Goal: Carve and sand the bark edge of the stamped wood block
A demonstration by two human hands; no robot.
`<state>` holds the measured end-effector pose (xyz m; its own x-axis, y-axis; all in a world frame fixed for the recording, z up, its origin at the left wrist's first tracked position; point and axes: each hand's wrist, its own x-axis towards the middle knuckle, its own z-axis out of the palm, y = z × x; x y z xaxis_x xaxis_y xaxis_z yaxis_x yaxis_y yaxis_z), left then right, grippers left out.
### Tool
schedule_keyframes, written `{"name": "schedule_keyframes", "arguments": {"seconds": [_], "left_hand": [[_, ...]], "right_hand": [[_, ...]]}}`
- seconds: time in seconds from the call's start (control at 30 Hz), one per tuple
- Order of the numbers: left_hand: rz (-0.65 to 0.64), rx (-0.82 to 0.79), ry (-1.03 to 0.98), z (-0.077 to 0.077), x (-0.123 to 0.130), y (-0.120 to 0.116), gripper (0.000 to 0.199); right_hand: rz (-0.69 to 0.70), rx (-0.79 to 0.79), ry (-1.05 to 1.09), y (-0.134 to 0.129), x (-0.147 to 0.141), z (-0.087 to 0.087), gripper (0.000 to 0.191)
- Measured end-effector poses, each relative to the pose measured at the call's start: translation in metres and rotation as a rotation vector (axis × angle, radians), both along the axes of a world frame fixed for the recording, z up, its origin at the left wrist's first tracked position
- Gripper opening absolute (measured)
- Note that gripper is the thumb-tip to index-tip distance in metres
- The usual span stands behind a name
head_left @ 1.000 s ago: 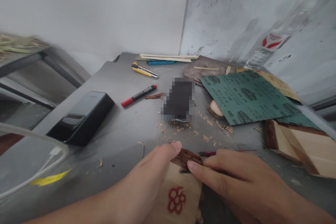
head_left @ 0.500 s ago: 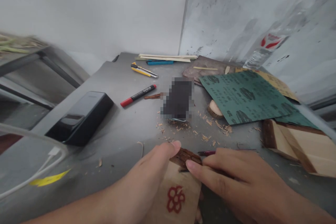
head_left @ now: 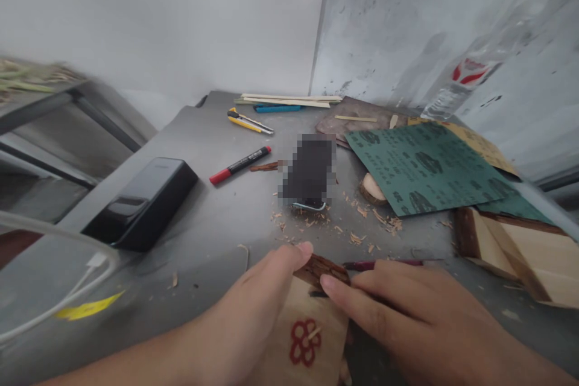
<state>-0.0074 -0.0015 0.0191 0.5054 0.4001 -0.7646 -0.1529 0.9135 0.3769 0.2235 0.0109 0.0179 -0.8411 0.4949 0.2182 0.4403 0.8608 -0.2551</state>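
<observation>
A pale wooden block [head_left: 312,319] with a red flower outline and a dark bark edge lies at the bottom centre. My left hand [head_left: 257,295] is wrapped round its left side, thumb on the bark. My right hand [head_left: 420,307] is closed at the block's right edge, its thumb near the bark and a short dark blade tip just beside that thumb. Most of that tool is hidden in the hand. A small shaving rests on the red drawing. Just beyond my right hand lies a thin purple-handled tool [head_left: 362,265].
Ahead lies a blurred-out phone [head_left: 310,169] among wood shavings. A red marker [head_left: 239,165], a yellow cutter [head_left: 249,122] and a black device [head_left: 145,202] lie leftward. Green sandpaper [head_left: 425,163], a bottle [head_left: 456,87] and wooden blocks [head_left: 520,247] are at the right.
A small pale shaving now lies on the red flower drawing. Both hands keep nearly the same place on the block; the whole view has shifted slightly.
</observation>
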Motion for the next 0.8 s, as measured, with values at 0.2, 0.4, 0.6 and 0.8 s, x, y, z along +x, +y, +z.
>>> {"name": "schedule_keyframes", "arguments": {"seconds": [0.2, 0.4, 0.6, 0.8], "left_hand": [[0.035, 0.01, 0.111, 0.002, 0.008, 0.005, 0.064], [-0.025, -0.048, 0.099, 0.01, 0.008, 0.008, 0.076], [-0.001, -0.004, -0.008, 0.003, 0.001, 0.003, 0.066], [0.112, 0.007, -0.047, -0.008, 0.002, 0.003, 0.049]], "right_hand": [[-0.023, -0.045, -0.002, 0.004, -0.002, 0.002, 0.041], [-0.029, -0.01, 0.015, 0.0, -0.003, -0.003, 0.043], [-0.011, 0.061, 0.014, 0.002, -0.004, 0.001, 0.04], [0.032, -0.019, 0.017, 0.008, -0.005, 0.011, 0.039]]}}
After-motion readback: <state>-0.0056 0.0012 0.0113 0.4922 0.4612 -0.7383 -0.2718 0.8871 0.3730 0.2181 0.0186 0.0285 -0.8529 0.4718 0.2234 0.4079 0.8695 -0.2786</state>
